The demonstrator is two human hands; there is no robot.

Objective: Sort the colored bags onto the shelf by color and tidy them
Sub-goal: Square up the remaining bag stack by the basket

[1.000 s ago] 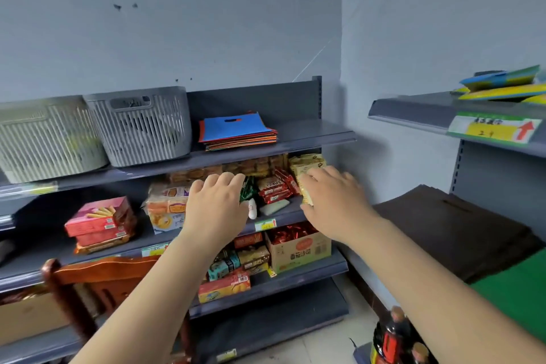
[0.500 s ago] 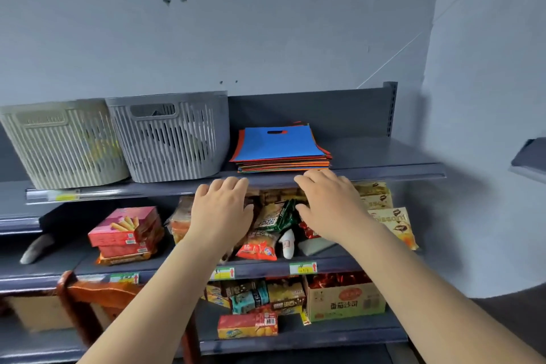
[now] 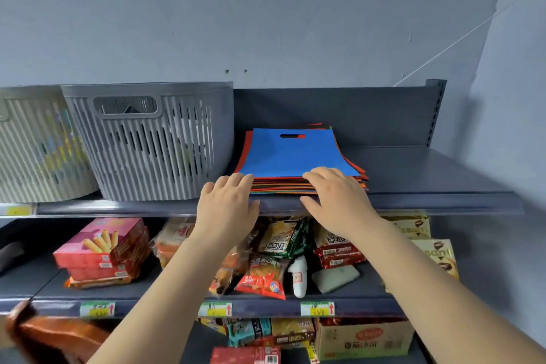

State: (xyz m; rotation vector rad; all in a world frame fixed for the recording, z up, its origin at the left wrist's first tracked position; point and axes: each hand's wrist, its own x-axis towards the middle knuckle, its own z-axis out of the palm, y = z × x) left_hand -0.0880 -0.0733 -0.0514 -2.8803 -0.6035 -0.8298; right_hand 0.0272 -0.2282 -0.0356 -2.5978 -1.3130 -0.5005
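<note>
The beige packets [image 3: 436, 255] at the right of the middle shelf show the letters "ssan", a red snack bag [image 3: 261, 278] reads "8.0", the price tags [image 3: 317, 308] bear red arrows, and other print is too blurred to read.

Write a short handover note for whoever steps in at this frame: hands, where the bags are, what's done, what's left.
Left hand: open, fingertips at the stack's front left corner.
Right hand: open, fingers resting on the stack's front right edge.
Stack of colored bags: flat on the top shelf, right of the grey basket; blue bag on top, red, orange and green edges beneath.
Done: bags gathered in one pile.
Left: colors mixed, edges uneven; sort by color and square up.
</note>
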